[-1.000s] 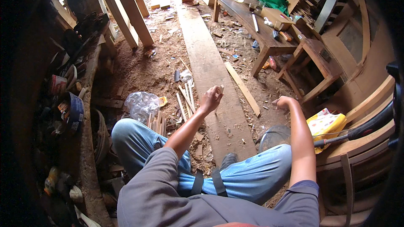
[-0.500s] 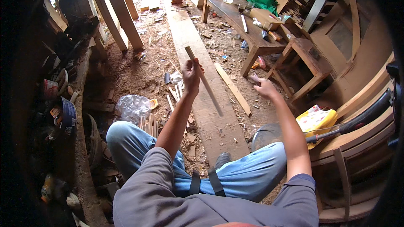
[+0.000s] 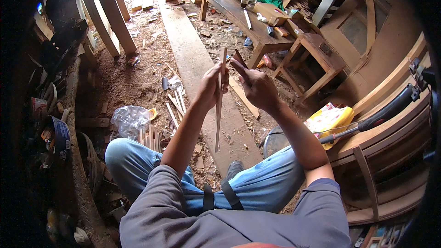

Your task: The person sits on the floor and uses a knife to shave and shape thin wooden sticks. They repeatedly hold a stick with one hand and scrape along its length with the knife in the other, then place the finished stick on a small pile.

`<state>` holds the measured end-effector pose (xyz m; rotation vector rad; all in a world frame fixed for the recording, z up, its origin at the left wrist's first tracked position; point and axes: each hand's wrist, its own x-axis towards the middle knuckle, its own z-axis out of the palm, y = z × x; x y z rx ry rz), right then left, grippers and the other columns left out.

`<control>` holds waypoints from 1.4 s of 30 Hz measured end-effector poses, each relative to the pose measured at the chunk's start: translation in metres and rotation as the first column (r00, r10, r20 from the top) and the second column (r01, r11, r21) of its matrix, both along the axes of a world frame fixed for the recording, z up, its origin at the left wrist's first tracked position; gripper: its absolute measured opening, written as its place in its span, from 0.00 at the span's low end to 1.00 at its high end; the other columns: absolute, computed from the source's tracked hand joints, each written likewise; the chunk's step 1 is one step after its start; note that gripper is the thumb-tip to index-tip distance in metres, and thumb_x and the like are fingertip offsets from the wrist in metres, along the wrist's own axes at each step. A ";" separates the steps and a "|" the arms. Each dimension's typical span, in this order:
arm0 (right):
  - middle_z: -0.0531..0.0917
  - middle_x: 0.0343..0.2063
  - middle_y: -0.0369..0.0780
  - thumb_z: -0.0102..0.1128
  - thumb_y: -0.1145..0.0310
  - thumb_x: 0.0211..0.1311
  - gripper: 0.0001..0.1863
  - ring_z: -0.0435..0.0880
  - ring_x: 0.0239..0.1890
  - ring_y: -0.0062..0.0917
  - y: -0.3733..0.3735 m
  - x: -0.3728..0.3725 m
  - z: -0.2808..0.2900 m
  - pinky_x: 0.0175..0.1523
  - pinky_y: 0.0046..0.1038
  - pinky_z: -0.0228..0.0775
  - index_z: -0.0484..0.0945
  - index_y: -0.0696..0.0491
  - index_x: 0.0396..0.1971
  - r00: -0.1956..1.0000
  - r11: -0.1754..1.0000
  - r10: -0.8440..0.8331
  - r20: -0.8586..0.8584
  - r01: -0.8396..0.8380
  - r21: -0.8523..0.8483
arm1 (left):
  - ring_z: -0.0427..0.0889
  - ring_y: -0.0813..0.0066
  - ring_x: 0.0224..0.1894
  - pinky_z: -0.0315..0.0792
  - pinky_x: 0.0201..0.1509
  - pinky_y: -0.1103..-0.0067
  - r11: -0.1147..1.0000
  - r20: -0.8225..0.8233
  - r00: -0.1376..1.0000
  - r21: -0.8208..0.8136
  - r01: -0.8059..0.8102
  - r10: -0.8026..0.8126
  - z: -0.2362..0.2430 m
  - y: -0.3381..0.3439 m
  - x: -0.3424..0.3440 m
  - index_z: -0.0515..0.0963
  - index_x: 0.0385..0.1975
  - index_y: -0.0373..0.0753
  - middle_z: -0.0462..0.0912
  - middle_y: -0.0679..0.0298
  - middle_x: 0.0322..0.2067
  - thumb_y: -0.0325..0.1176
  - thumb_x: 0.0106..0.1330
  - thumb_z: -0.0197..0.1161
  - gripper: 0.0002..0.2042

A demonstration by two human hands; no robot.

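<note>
My left hand (image 3: 212,82) is closed around a thin, pale wooden stick (image 3: 218,121), held upright above a long wide board (image 3: 181,46) on the ground. My right hand (image 3: 257,89) grips a dark brown, flat folded piece (image 3: 238,63) just right of the stick's upper part, close to my left hand. I cannot make out whether that piece touches the stick.
Shavings and offcuts cover the ground, with thin sticks (image 3: 175,108) and a clear plastic bag (image 3: 131,124). A wooden table (image 3: 220,4) and stool (image 3: 328,64) stand right, beside a yellow bag (image 3: 324,121) and curved timbers (image 3: 367,98). Leaning boards (image 3: 101,14) and clutter line the left.
My left hand has risen, bringing the stick upright. My right hand has moved up and left toward it, with the dark piece now plainly visible. The view has shifted slightly.
</note>
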<state>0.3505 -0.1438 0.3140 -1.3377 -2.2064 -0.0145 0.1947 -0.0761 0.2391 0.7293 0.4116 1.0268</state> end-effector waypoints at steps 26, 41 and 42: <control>0.81 0.26 0.47 0.52 0.76 0.59 0.27 0.83 0.27 0.42 0.010 0.025 -0.006 0.32 0.40 0.74 0.73 0.42 0.60 0.976 0.974 -0.190 0.105 0.174 0.145 | 0.73 0.83 0.24 0.68 0.25 0.86 0.958 -0.051 0.959 0.054 0.282 -0.279 -0.001 -0.020 0.013 0.74 0.53 0.39 0.77 0.69 0.26 0.41 0.71 0.50 0.17; 0.80 0.29 0.53 0.52 0.73 0.64 0.22 0.82 0.30 0.46 0.009 0.032 0.002 0.34 0.41 0.73 0.75 0.44 0.58 0.987 0.987 -0.143 0.077 0.136 0.083 | 0.73 0.90 0.25 0.69 0.23 0.91 0.909 0.082 0.906 0.044 0.414 -0.416 -0.015 -0.013 0.014 0.72 0.58 0.39 0.76 0.74 0.27 0.41 0.71 0.54 0.20; 0.81 0.29 0.53 0.52 0.73 0.64 0.22 0.82 0.31 0.46 0.010 0.032 0.002 0.35 0.41 0.74 0.75 0.45 0.58 0.982 0.983 -0.162 0.098 0.152 0.106 | 0.73 0.88 0.24 0.71 0.24 0.91 0.913 0.096 0.910 -0.016 0.407 -0.403 -0.014 -0.014 0.014 0.70 0.60 0.37 0.77 0.72 0.27 0.41 0.71 0.53 0.21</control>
